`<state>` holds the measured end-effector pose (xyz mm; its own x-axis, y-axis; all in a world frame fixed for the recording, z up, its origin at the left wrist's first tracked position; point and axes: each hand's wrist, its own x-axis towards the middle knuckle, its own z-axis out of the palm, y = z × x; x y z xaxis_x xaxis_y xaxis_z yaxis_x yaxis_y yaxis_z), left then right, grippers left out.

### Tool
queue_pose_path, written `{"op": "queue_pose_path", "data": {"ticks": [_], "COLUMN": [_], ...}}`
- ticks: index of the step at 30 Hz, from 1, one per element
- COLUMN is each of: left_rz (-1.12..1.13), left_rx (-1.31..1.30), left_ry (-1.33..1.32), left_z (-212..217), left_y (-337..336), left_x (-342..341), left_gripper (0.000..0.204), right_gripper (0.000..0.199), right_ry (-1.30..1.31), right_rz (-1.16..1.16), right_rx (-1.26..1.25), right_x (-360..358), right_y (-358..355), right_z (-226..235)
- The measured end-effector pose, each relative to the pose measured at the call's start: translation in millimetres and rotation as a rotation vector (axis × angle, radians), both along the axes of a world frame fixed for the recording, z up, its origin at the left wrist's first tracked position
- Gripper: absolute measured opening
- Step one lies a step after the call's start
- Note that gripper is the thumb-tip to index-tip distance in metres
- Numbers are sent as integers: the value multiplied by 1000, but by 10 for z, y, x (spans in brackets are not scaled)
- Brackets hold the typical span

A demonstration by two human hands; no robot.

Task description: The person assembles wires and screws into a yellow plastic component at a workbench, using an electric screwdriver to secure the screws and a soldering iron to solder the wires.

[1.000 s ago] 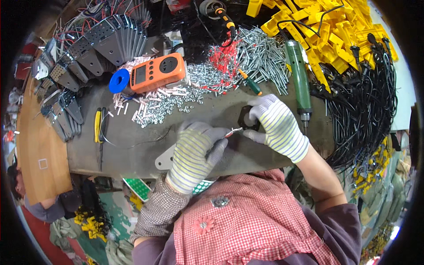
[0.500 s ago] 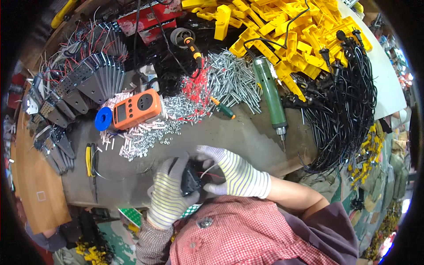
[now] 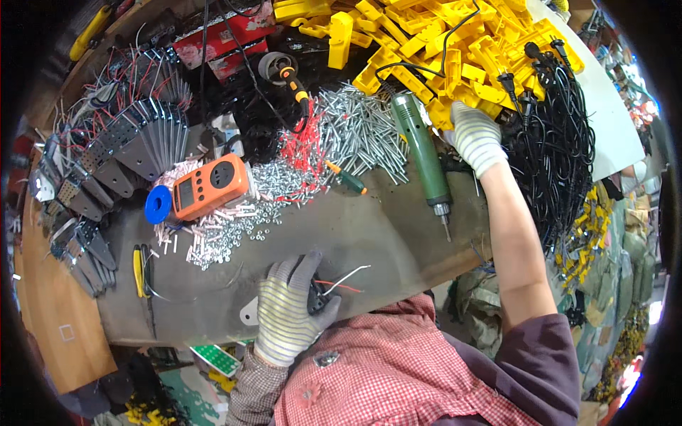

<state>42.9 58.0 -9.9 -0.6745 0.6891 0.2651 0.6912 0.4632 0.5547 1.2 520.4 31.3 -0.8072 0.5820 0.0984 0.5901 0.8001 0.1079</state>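
Note:
My left hand [image 3: 290, 309], in a striped glove, is closed around a dark component [image 3: 317, 298] low over the near edge of the table. A white wire [image 3: 348, 275] and a red wire stick out of it to the right. A rounded grey metal plate end [image 3: 249, 312] shows at the hand's left side; my fingers hide most of the part. My right arm is stretched far out, and the gloved right hand [image 3: 477, 136] grips a yellow plastic housing [image 3: 440, 113] at the near edge of the yellow heap, beside the green electric screwdriver [image 3: 424, 149].
Black power cords [image 3: 561, 149] lie piled at the right. Screws [image 3: 366, 128], pink sleeves and nuts cover the middle, around an orange meter [image 3: 212, 186] and a blue spool [image 3: 158, 204]. Grey metal brackets [image 3: 138, 145] with wires stand at the left, near yellow-handled pliers [image 3: 138, 270].
My right hand has left the wires by the dark component and moved far up and right to the yellow heap. The left hand still holds the component, and its wires now show clearly.

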Motion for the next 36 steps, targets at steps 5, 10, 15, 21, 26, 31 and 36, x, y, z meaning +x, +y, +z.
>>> {"op": "queue_pose_path", "data": {"ticks": [5,10,15,21,26,31,36], "left_rz": [-3,8,11,-248,65,379,514], "left_rx": [-11,-44,184,-82,188,407,521], "left_ry": [25,69,99,396,113,-70,-240], "left_z": [14,74,256,798,390,229,52], "left_y": [-19,-56,-16,306,-169,-289,-456], "left_x": [17,51,-47,-81,-119,-56,-19], "left_gripper": [86,90,91,36,55,48,48], "right_gripper": [40,25,23,24,13,15,16], "right_ry": [60,355,349,97,354,108,-170], "right_rz": [272,382,448,878,735,468,290], "right_rx": [187,576,45,-914,-243,66,5], "right_x": [-85,-24,739,728,358,217,340], "right_y": [-190,-480,-885,-1755,-1289,-1452,-1675], "right_z": [121,495,1008,918,-4,-456,-278]}}
